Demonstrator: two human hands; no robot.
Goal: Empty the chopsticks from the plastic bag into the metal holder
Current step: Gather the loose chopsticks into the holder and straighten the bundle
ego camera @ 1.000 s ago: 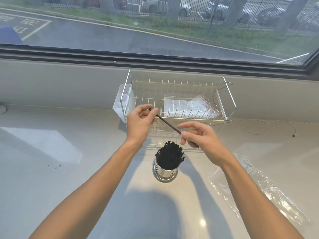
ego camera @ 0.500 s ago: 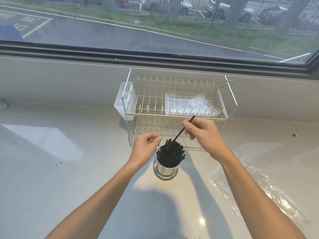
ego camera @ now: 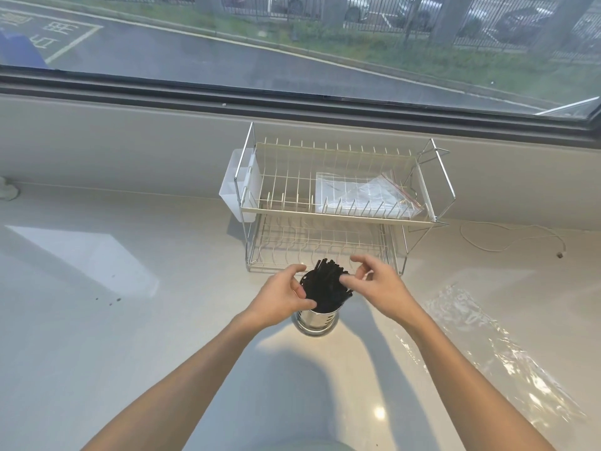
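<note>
A smooth, glossy pale countertop [ego camera: 97,336] fills the lower view under a dark-framed window [ego camera: 292,99]. At 12 o'clock from the hands stands a 2-tier wire dish rack [ego camera: 338,216] of thin bright metal rods, with a translucent white plastic caddy [ego camera: 239,190] clipped to its side at 9 o'clock and a flat clear zip pouch [ego camera: 361,193] with a red seal line lying on the upper tier. At 4 o'clock from the holder a long, crinkled, transparent plastic bag [ego camera: 494,346] lies flattened on the counter, well apart from it. A thin white cable [ego camera: 507,242] curls on the counter at 2 o'clock. The metal holder [ego camera: 317,322], a shiny steel cylinder with slotted perforations, stands upright on the counter just in front of the rack, packed with slim matte black chopsticks [ego camera: 325,288] that fan out above its rim. The left hand [ego camera: 283,297] cups the bundle from 9 o'clock, fingers curved around it. The right hand [ego camera: 374,284] hovers at 3 o'clock, fingers loosely spread, its fingertips at the sticks' tops; whether they touch is unclear.
</note>
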